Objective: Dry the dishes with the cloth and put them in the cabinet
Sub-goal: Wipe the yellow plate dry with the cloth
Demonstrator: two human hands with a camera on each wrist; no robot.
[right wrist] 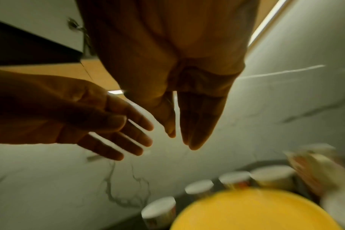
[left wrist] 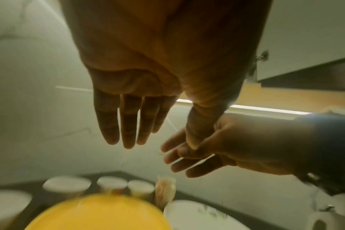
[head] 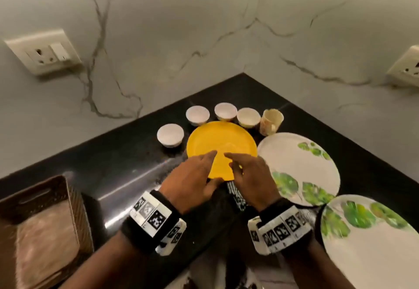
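Two hands reach out together over the near edge of the yellow plate (head: 221,146), which lies flat on the black worktop (head: 127,159) directly under and just beyond the fingertips. The left hand (head: 192,182) and the right hand (head: 251,180) are side by side, fingers straight and slightly spread, palms down. The wrist views show both empty and not yet touching the plate.

The plate looks like thin moulded plastic: probably light, stiff enough to lift by one edge, unlikely to break, and slippery if wet. A good hold would be the rim nearest the hands, thumb on top and fingers slid beneath, or both hands on opposite sides of the rim.

A dark cloth (head: 235,195) with a striped edge lies bunched below and between the two wrists; whether either hand touches it I cannot tell.

Beyond the fingertips stand four small white bowls (head: 197,115) and a patterned mug (head: 271,121), all close to the plate's far rim, so lifting straight up seems safer than sliding forward. To the right of the right hand lie two leaf-printed plates (head: 301,164), probably heavier and breakable.
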